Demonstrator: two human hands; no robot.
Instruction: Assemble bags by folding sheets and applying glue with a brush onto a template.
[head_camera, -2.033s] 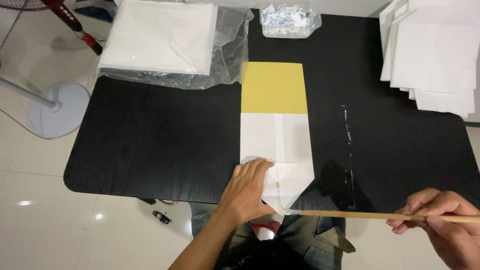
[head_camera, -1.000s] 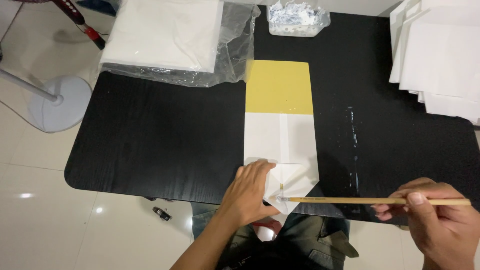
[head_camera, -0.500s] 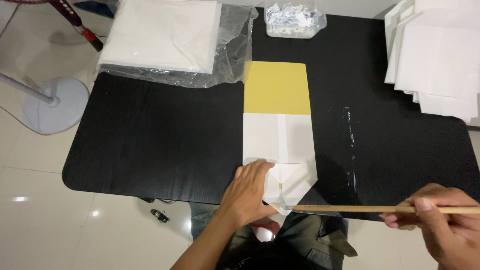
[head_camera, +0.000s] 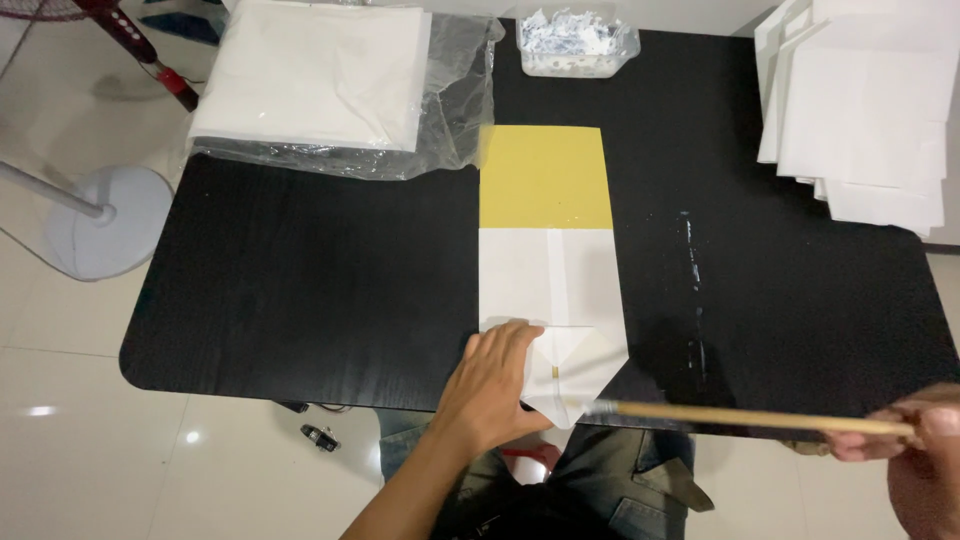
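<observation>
In the head view, lower centre of the frame, the left hand (head_camera: 495, 385) lies flat, fingers spread, pinning the folded white-and-yellow paper bag (head_camera: 552, 275) to the black table (head_camera: 300, 290). The right hand (head_camera: 915, 450), at the lower right edge, pinches a long wooden brush (head_camera: 740, 415) whose tip meets the bag's pointed bottom flap, so gluing seems in hand. Next calls for a steady stroke along the flap.

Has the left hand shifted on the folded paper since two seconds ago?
No. The left hand presses the same lower-left corner of the folded paper, near the table edge.
</observation>
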